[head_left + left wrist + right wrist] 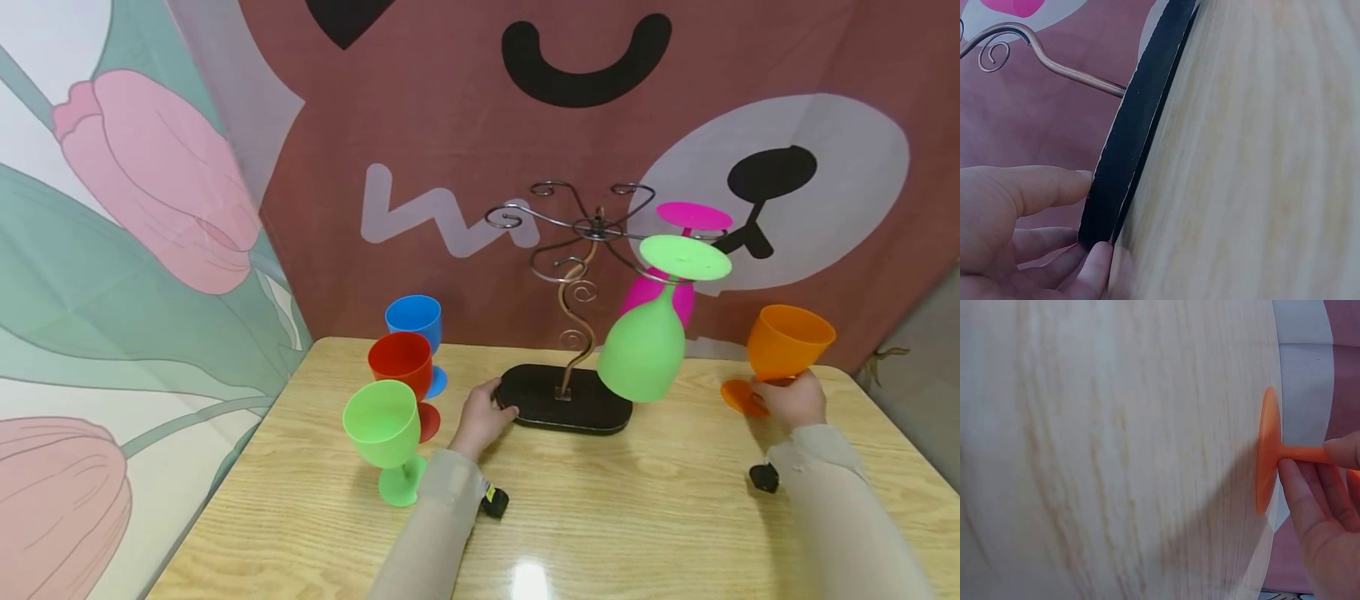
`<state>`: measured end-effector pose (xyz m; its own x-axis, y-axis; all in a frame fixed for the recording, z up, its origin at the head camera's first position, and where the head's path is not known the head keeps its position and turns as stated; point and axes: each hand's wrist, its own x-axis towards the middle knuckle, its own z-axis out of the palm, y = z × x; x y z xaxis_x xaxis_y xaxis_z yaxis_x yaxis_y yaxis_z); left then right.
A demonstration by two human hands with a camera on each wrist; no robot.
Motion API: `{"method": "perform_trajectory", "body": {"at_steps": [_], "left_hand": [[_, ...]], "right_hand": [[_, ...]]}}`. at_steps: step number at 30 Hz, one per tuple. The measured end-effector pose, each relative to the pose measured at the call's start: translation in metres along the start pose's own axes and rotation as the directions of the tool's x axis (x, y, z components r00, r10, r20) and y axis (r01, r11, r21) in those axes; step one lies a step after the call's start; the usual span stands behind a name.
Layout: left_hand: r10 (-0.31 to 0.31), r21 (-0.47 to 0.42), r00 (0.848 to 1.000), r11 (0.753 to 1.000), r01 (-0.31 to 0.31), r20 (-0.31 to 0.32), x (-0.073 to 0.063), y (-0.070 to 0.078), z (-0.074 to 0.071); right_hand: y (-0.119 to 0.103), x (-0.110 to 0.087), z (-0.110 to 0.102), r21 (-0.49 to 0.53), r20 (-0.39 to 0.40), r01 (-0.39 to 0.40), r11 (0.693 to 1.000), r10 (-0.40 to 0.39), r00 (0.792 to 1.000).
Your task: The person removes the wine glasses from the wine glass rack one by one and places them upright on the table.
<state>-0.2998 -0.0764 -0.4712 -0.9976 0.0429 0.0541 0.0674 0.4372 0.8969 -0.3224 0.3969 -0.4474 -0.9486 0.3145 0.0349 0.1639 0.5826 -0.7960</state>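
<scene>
With its thumb on top and fingers around the end, my left hand grips the black base of a metal goblet rack. The rack's copper-coloured wavy stem rises to several curled wire arms. A green goblet and a pink goblet hang upside down from arms on the right side. At the table's right, my right hand pinches the stem of an orange goblet, bowl upward. The right wrist view shows its round foot close to the table; contact is hard to tell.
Left of the rack, a blue goblet, a red goblet and a green goblet stand upright in a row on the wooden table. A patterned cloth hangs behind the table's back edge.
</scene>
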Motion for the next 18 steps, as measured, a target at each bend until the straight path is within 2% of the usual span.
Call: {"method": "perform_trajectory", "body": {"at_steps": [7, 10, 12, 13, 14, 16, 18], "left_hand": [[0.005, 0.003, 1.000, 1.000, -0.005, 0.002, -0.001, 0.000, 0.000], [0.006, -0.001, 1.000, 1.000, -0.006, 0.000, -0.001, 0.000, 0.000], [0.011, -0.004, 1.000, 1.000, -0.011, -0.002, -0.001, 0.000, 0.000], [0.013, -0.005, 1.000, 1.000, -0.013, -0.002, 0.000, 0.000, 0.000], [0.014, -0.005, 1.000, 1.000, -0.014, -0.004, 0.000, 0.000, 0.000], [0.016, -0.004, 1.000, 1.000, -0.016, -0.005, 0.000, 0.000, 0.001], [0.012, -0.004, 1.000, 1.000, -0.012, -0.003, 0.000, 0.000, 0.002]], "right_hand": [[0.005, -0.002, -0.003, 0.028, 0.014, 0.007, 1.000, -0.008, 1.000], [0.002, -0.007, -0.003, 0.113, 0.013, 0.004, 0.994, -0.006, 1.000], [-0.002, -0.012, -0.003, 0.254, 0.017, -0.029, 0.967, 0.025, 1.000], [-0.005, -0.016, -0.004, 0.352, 0.025, -0.049, 0.935, 0.043, 0.999], [-0.007, -0.019, -0.004, 0.454, 0.041, -0.068, 0.888, 0.056, 0.998], [-0.010, -0.027, -0.007, 0.637, 0.091, -0.123, 0.761, 0.083, 0.992], [-0.013, -0.035, -0.011, 0.748, 0.163, -0.181, 0.638, 0.089, 0.983]]}}
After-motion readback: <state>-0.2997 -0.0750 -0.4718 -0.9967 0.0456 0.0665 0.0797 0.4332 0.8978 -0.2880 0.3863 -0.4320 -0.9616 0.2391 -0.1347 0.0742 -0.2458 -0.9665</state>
